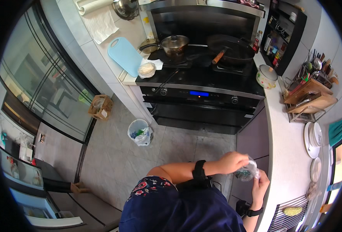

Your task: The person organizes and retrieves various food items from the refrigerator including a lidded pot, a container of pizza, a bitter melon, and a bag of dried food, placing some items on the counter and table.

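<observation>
A thin clear plastic bag point(246, 171) with something greenish and dark in it is stretched between my two hands, beside the counter's front edge. My left hand point(233, 162) pinches its upper edge, the fingers curled around the film. From below, my right hand point(260, 185) grips the other side between thumb and fingers. What is inside the bag is too blurred to name. Both hands are in the air, in front of the grey cabinet doors point(252, 130).
The white countertop point(284, 150) carries stacked plates point(312, 139), a knife-and-board rack point(310, 95) and a yellow sponge point(292, 211) on a drying rack. Ahead are a gas stove with a pot point(175, 47) and wok point(232, 52). A lined bin point(140, 132) stands on the floor.
</observation>
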`<action>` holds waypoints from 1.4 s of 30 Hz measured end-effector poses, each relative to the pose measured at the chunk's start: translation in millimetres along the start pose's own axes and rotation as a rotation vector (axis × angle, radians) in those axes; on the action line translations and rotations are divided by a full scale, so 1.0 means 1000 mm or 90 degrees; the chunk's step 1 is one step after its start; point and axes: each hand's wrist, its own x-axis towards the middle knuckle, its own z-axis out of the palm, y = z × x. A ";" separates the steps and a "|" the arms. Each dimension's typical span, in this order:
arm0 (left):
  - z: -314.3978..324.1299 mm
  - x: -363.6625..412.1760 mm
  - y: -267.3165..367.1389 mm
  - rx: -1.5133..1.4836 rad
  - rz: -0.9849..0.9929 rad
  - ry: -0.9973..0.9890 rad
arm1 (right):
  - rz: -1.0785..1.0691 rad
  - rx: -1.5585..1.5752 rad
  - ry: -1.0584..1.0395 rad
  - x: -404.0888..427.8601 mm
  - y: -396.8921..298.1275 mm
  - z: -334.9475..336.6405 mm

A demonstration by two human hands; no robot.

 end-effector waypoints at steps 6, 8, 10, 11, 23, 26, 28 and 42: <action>-0.041 0.014 -0.021 -0.192 -0.095 0.064 | 0.024 0.078 0.179 0.008 0.029 0.003; -0.050 0.018 -0.026 -0.096 -0.012 0.116 | -0.068 0.025 0.217 0.013 0.027 0.002; -0.058 0.021 -0.028 -0.096 -0.021 0.111 | -0.024 0.090 0.232 0.015 0.020 0.001; -0.061 0.025 -0.028 -0.172 -0.090 0.063 | 0.027 0.148 0.265 0.016 0.016 0.001; -0.068 0.065 -0.035 -0.049 0.005 0.152 | 0.013 0.144 0.168 0.008 0.016 -0.025; -0.067 0.064 -0.043 -0.122 -0.016 0.140 | -0.050 0.153 0.113 0.000 0.019 -0.029; -0.069 0.059 -0.048 -0.174 -0.070 0.092 | -0.054 0.145 0.047 -0.005 0.021 -0.030; -0.076 0.029 -0.056 -0.480 -0.180 -0.244 | -0.011 0.095 -0.078 -0.003 0.028 -0.035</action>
